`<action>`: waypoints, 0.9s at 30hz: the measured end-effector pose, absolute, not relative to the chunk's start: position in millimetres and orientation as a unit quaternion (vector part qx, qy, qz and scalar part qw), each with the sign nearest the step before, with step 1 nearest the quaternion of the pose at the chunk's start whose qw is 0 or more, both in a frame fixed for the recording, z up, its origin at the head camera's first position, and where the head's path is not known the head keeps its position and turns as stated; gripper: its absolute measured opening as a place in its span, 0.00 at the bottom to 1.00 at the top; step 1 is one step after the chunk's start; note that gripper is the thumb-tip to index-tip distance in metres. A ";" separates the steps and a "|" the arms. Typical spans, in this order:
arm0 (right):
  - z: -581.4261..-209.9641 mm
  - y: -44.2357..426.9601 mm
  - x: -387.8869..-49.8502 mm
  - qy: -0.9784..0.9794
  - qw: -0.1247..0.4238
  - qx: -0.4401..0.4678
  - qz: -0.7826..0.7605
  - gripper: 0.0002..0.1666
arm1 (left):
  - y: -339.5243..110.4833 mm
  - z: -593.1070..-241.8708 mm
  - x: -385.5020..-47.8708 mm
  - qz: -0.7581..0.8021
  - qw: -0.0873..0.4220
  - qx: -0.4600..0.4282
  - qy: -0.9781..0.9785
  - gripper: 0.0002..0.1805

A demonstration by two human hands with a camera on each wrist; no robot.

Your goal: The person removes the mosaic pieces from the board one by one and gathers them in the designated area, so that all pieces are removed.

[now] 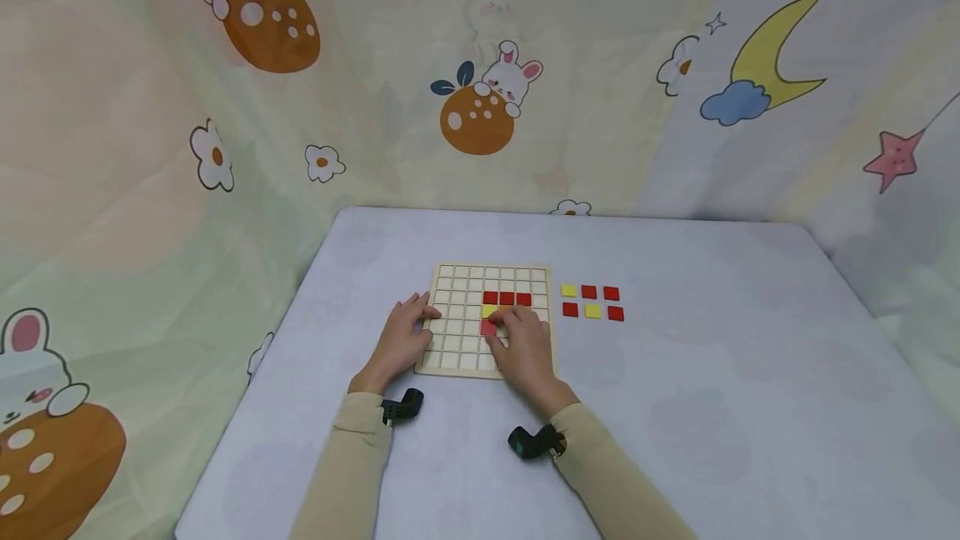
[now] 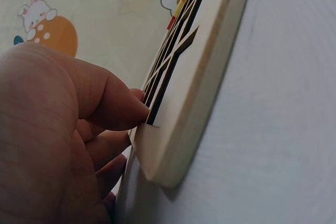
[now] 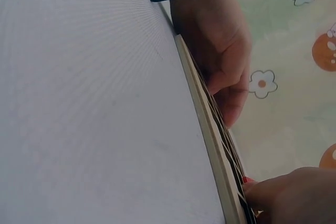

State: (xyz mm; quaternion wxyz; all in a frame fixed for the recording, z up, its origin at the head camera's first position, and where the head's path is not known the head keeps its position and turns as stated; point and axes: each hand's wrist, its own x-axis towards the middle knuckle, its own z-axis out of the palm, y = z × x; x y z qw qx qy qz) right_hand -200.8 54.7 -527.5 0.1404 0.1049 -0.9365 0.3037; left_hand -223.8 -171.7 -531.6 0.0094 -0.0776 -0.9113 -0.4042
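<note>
Pale wooden grid board (image 1: 453, 344): far rows let me pass.
Left edge: left hand (image 1: 402, 336) blocked me.
Right half: right hand (image 1: 525, 352) did.
Right of it: flat square red and yellow tiles (image 1: 592, 312) obstructed.

One left hand (image 1: 399, 335), fingers relaxed, toward one o'clock; one right hand (image 1: 527, 350), thumb and forefinger pinching, toward eleven.

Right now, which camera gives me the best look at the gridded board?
The head view: it shows the gridded board from above, with most of its squares visible. The left wrist view shows only one corner and a steeply foreshortened strip; the right wrist view catches it nearly edge-on.
</note>
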 end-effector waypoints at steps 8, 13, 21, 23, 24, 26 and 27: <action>-527.5 54.4 -202.1 -0.929 0.127 0.107 0.331 0.16 | -170.8 -530.1 -222.9 -0.406 0.009 -0.078 -0.910 0.19; -526.9 55.0 -202.2 -0.930 0.134 0.110 0.324 0.16 | -170.5 -528.2 -222.6 -0.408 0.007 -0.080 -0.910 0.19; -526.2 61.0 -203.1 -0.930 0.131 0.109 0.325 0.19 | -170.2 -526.6 -221.4 -0.408 0.005 -0.078 -0.910 0.19; -525.2 65.1 -203.7 -0.931 0.129 0.105 0.326 0.20 | -170.0 -526.8 -221.3 -0.407 0.006 -0.080 -0.910 0.19; -524.5 67.6 -204.2 -0.930 0.129 0.102 0.328 0.20 | -170.1 -527.1 -221.3 -0.406 0.006 -0.081 -0.910 0.19; -522.5 73.3 -205.1 -0.929 0.124 0.091 0.336 0.20 | -170.1 -527.3 -221.5 -0.406 0.009 -0.083 -0.910 0.19; -521.4 76.4 -205.4 -0.928 0.122 0.085 0.341 0.21 | -170.1 -527.4 -221.6 -0.406 0.009 -0.081 -0.910 0.19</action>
